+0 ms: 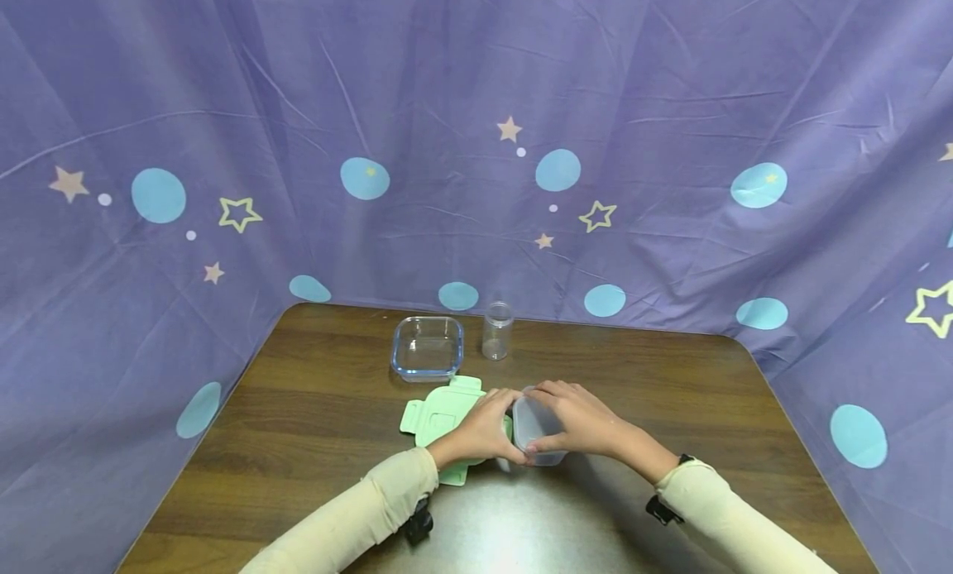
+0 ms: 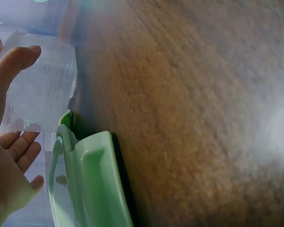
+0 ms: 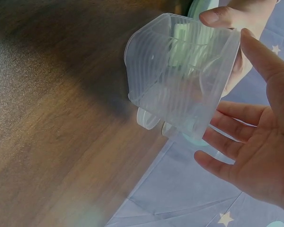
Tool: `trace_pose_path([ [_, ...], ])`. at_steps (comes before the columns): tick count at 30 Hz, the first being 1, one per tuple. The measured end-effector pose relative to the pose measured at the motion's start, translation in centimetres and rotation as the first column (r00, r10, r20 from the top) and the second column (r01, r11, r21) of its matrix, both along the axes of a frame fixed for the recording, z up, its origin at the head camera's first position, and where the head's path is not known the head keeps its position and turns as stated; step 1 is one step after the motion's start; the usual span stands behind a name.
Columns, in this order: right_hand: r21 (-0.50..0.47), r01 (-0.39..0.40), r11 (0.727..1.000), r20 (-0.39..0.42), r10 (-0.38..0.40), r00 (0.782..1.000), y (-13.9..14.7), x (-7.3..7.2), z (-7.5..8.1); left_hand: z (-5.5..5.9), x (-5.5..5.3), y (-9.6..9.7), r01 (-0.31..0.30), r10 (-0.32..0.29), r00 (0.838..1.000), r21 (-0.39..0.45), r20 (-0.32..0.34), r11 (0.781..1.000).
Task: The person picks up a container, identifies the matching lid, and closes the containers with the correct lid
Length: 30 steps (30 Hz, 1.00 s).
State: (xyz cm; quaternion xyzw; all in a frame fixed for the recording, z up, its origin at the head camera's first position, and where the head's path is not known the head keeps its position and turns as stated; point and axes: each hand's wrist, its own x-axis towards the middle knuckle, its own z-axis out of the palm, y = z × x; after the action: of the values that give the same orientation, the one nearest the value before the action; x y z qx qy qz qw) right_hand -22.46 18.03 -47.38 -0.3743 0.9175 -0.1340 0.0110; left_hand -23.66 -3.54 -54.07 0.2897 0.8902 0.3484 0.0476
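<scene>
Both hands hold a translucent ribbed plastic food container (image 1: pixel 538 425) right of the table's middle. My left hand (image 1: pixel 487 425) has its thumb on the container's near side and its fingers toward the far side. From the right, my right hand (image 1: pixel 581 419) spans it, thumb near and fingers far, as the right wrist view also shows. Beneath and beside the left hand lies a light-green lid (image 1: pixel 439 417) with side flaps, partly hidden by that hand. Its raised edge shows close up in the left wrist view.
A square glass dish (image 1: pixel 428 348) stands behind the green lid. Right of the dish is a clear cylindrical jar (image 1: pixel 496 332). A purple curtain (image 1: pixel 462 102) hangs behind the brown wooden table (image 1: pixel 313 408) and along its sides.
</scene>
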Motion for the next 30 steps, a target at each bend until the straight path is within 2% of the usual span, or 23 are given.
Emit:
trace_pose_path([
  [4, -0.002, -0.003, 1.000, -0.001, 0.003, 1.000, 0.01, -0.03, -0.14, -0.31, -0.16, 0.01, 0.011, -0.013, 0.998, -0.038, -0.058, 0.999],
  [11, -0.006, -0.015, 1.000, -0.030, 0.015, 0.999, 0.15, 0.18, -0.31, -0.68, -0.43, 0.06, 0.046, -0.060, 0.983, -0.084, -0.174, 0.995],
  [16, 0.010, -0.020, 1.000, -0.071, 0.021, 0.997, 0.22, 0.20, -0.52, -0.70, -0.61, 0.09, 0.051, -0.067, 0.983, -0.098, -0.170, 0.994],
  [30, 0.010, -0.049, 0.999, -0.111, 0.050, 0.993, 0.10, 0.21, -0.44, -0.50, -0.56, 0.25, 0.046, -0.062, 0.986, -0.108, -0.154, 0.993],
])
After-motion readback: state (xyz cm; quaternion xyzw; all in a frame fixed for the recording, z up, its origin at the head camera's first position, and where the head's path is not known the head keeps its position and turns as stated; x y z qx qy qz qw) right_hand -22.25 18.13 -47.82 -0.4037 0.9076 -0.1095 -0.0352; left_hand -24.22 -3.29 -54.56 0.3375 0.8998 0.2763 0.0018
